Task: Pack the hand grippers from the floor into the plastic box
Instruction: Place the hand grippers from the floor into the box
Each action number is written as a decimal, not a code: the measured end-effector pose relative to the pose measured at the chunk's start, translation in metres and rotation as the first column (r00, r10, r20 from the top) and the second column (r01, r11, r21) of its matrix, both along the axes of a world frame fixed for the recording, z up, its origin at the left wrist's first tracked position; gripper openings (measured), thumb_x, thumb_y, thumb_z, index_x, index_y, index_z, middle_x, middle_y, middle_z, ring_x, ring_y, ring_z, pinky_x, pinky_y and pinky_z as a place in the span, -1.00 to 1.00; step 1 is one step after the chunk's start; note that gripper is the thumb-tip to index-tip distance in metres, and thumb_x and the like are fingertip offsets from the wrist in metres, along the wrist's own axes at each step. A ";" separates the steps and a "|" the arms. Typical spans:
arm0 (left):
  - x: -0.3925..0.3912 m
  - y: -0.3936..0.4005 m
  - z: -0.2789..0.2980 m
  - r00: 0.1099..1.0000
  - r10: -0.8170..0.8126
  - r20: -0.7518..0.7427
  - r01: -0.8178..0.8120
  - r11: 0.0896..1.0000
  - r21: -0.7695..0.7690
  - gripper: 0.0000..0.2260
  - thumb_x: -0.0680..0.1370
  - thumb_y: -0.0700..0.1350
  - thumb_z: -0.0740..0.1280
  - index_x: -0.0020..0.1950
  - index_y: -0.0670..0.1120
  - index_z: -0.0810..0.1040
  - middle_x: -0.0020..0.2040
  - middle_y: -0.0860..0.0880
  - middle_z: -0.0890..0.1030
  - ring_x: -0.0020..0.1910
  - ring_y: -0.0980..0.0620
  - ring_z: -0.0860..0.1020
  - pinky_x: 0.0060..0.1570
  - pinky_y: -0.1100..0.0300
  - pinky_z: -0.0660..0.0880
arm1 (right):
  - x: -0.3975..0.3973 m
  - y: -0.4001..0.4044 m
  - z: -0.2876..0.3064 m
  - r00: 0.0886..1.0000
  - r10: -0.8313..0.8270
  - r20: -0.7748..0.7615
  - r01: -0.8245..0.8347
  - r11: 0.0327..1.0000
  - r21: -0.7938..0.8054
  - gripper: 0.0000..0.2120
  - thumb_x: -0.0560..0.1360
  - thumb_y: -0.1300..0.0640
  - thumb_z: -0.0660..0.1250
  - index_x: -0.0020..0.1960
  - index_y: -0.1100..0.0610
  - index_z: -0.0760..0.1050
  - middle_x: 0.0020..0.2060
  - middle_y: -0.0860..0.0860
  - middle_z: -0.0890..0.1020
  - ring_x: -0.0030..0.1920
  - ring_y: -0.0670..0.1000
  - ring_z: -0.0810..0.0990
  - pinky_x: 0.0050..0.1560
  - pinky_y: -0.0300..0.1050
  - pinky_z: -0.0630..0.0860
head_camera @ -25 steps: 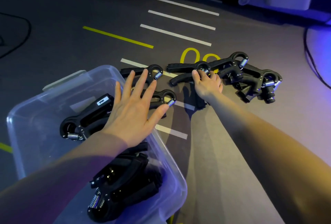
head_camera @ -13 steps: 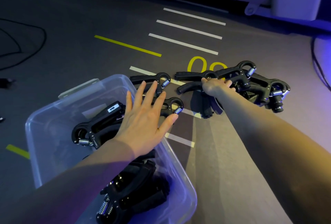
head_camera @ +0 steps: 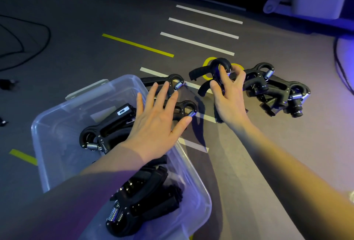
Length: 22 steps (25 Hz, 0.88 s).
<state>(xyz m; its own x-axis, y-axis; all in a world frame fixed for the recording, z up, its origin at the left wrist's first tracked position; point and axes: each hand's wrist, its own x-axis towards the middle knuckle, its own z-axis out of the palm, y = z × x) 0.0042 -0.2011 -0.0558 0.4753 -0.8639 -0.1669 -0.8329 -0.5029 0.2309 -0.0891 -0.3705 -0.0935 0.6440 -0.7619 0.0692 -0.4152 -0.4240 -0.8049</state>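
Note:
A clear plastic box (head_camera: 57, 122) stands on the floor at lower left with several black hand grippers (head_camera: 107, 132) inside. My left hand (head_camera: 157, 122) is spread flat with straight fingers above the box's far right rim. Just beyond its fingertips, two hand grippers (head_camera: 173, 83) lie on the floor. My right hand (head_camera: 228, 94) pinches a black hand gripper (head_camera: 212, 72) by its loop end and holds it lifted off the floor. To the right a pile of several more hand grippers (head_camera: 277, 88) lies on the floor.
The grey floor carries white stripes (head_camera: 203, 28), a yellow line (head_camera: 138, 45) and a yellow number marking. Black cables (head_camera: 24, 48) curl at far left, another cable (head_camera: 339, 67) at far right. A pale cabinet base with a caster (head_camera: 270, 6) stands at the back.
My right hand has closed on one hand gripper and lifted it off the floor, tilting it upright. My left hand stays spread over the box rim.

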 end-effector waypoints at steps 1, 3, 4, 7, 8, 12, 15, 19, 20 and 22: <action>0.000 0.001 0.000 1.000 0.007 -0.008 -0.007 1.000 0.002 -0.28 0.45 0.35 -0.28 0.52 -0.01 -0.13 0.53 -0.02 -0.21 0.48 -0.01 -0.28 0.34 -0.05 -0.33 | -0.003 0.008 0.009 0.999 0.012 0.035 -0.011 1.000 -0.009 -0.64 0.58 -0.01 0.14 0.35 0.01 0.35 0.38 0.04 0.11 0.18 -0.15 0.37 0.25 -0.23 0.32; -0.003 0.005 0.002 0.999 0.014 -0.049 -0.014 1.000 -0.005 -0.30 0.48 0.32 -0.17 0.51 -0.02 -0.22 0.53 -0.02 -0.24 0.47 0.02 -0.29 0.33 -0.02 -0.36 | -0.009 0.025 0.029 0.994 0.030 0.104 -0.025 0.999 -0.046 -0.59 0.58 -0.06 0.08 0.40 -0.01 0.33 0.38 0.03 0.11 0.27 -0.17 0.34 0.27 -0.21 0.32; -0.006 0.009 0.005 0.996 0.013 -0.088 -0.017 0.999 -0.040 -0.30 0.49 0.29 -0.12 0.51 -0.02 -0.25 0.53 0.00 -0.24 0.47 0.04 -0.28 0.34 -0.01 -0.37 | -0.012 0.035 0.041 0.988 0.045 0.147 -0.032 0.996 -0.089 -0.59 0.59 -0.02 0.07 0.42 0.03 0.32 0.38 0.06 0.12 0.26 -0.34 0.26 0.26 -0.35 0.26; -0.016 0.018 0.021 0.957 0.050 -0.287 -0.130 0.954 -0.269 -0.35 0.54 0.20 0.02 0.50 0.05 -0.23 0.54 0.07 -0.15 0.49 0.12 -0.19 0.39 -0.02 -0.33 | -0.017 0.064 0.073 0.960 0.117 0.253 -0.050 0.965 -0.257 -0.61 0.62 0.18 0.06 0.42 0.22 0.31 0.34 0.18 0.18 0.17 -0.54 0.16 0.18 -0.59 0.10; -0.017 0.021 0.029 0.937 0.060 -0.345 -0.189 0.916 -0.353 -0.35 0.56 0.15 0.08 0.50 0.06 -0.23 0.54 0.08 -0.11 0.49 0.13 -0.15 0.41 -0.03 -0.28 | -0.017 0.073 0.082 0.951 0.138 0.277 -0.054 0.956 -0.289 -0.61 0.62 0.20 0.05 0.41 0.26 0.31 0.34 0.21 0.19 0.19 -0.53 0.16 0.19 -0.57 0.11; -0.007 0.037 0.061 0.932 0.063 -0.357 -0.256 0.810 -0.528 -0.21 0.52 -0.03 0.31 0.49 0.09 -0.24 0.54 0.06 -0.11 0.51 0.05 -0.12 0.45 -0.12 -0.10 | -0.008 0.112 0.101 0.914 0.268 0.304 -0.164 0.931 -0.326 -0.52 0.62 0.01 0.01 0.41 0.27 0.31 0.36 0.17 0.16 0.28 -0.32 0.23 0.28 -0.42 0.18; 0.009 0.057 0.067 0.911 0.062 -0.408 -0.304 0.771 -0.560 -0.17 0.47 -0.15 0.37 0.51 0.03 -0.16 0.54 0.00 -0.01 0.51 -0.04 -0.05 0.42 -0.13 0.10 | 0.001 0.146 0.105 0.889 0.373 0.264 -0.289 0.906 -0.308 -0.47 0.58 -0.02 0.00 0.43 0.27 0.28 0.39 0.12 0.13 0.41 -0.20 0.16 0.38 -0.31 0.15; 0.016 0.090 0.063 0.850 0.095 -0.519 -0.381 0.791 -0.479 -0.26 0.46 0.16 0.30 0.51 -0.05 0.04 0.44 -0.13 0.31 0.40 -0.08 0.29 0.33 0.08 0.27 | 0.009 0.185 0.107 0.854 0.484 0.190 -0.424 0.860 -0.283 -0.37 0.59 -0.14 -0.07 0.46 0.28 0.21 0.44 0.06 0.09 0.49 -0.04 0.08 0.45 -0.15 0.13; 0.017 0.098 0.060 0.852 0.116 -0.510 -0.388 0.795 -0.466 -0.31 0.48 0.11 0.29 0.50 -0.05 0.07 0.38 -0.12 0.38 0.35 -0.07 0.36 0.28 0.16 0.30 | 0.010 0.196 0.108 0.839 0.517 0.166 -0.470 0.845 -0.257 -0.36 0.58 -0.14 -0.06 0.48 0.28 0.18 0.46 0.01 0.06 0.51 -0.02 0.05 0.47 -0.11 0.10; 0.017 0.113 0.056 0.808 0.134 -0.573 -0.474 0.727 -0.497 -0.35 0.49 0.11 0.23 0.50 0.04 0.02 0.22 0.02 0.51 0.19 0.04 0.49 0.17 0.16 0.41 | 0.013 0.213 0.109 0.800 0.587 0.128 -0.563 0.807 -0.179 -0.35 0.57 -0.15 0.01 0.50 0.25 0.12 0.49 -0.02 0.00 0.53 -0.04 -0.04 0.48 -0.14 0.03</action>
